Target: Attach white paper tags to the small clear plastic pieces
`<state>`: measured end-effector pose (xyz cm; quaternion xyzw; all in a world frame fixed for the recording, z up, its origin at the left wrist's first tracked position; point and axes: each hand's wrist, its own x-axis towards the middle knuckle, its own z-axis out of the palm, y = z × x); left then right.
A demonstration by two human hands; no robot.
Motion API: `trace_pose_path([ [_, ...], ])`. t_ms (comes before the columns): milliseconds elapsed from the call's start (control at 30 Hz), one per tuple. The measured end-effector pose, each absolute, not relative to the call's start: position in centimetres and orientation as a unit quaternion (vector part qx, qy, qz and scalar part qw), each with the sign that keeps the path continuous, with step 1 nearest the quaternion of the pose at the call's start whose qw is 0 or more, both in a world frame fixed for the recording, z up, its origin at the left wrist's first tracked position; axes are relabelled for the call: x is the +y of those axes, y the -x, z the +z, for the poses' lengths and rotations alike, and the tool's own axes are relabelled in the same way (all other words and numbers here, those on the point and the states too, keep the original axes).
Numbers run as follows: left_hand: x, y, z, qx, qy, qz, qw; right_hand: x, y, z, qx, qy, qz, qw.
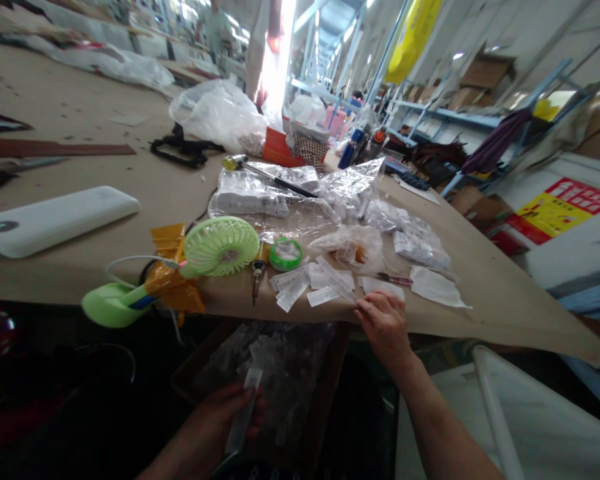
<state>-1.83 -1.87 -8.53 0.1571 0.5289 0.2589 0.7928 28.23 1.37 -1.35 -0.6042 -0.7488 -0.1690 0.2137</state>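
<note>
Below the table edge, my left hand (230, 417) is closed round a whitish translucent strip (243, 413), held above a box of similar pale pieces (285, 373). At the table's front edge my right hand (384, 323) pinches the end of a printed paper strip (334, 277). Several more printed slips (294, 287) lie loose to the left of its fingers. Just beyond the knuckles is another slip (380, 287). Pink-handled snips (397, 279) and a blank white sheet (437, 287) rest to the right of that hand.
A green fan (221, 247) is taped to the table edge, beside a screwdriver-like tool (258, 273) and a green tape roll (285, 253). Behind are plastic-wrapped bundles (260, 190) with a hammer (275, 177) on top. A white power bank-like device (60, 220) lies left.
</note>
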Motion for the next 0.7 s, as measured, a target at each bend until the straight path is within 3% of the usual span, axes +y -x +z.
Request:
trace_pose_path([
  [467, 0.0, -2.9, -3.7, 0.482, -0.152, 0.308, 0.806, 0.4, -26.4, -0.2, -0.69, 0.598, -0.144, 0.382],
  [700, -0.6, -4.7, -2.0, 0.386, -0.105, 0.398, 0.825, -3.9, -19.0, -1.9, -0.81, 0.502, -0.072, 0.294],
])
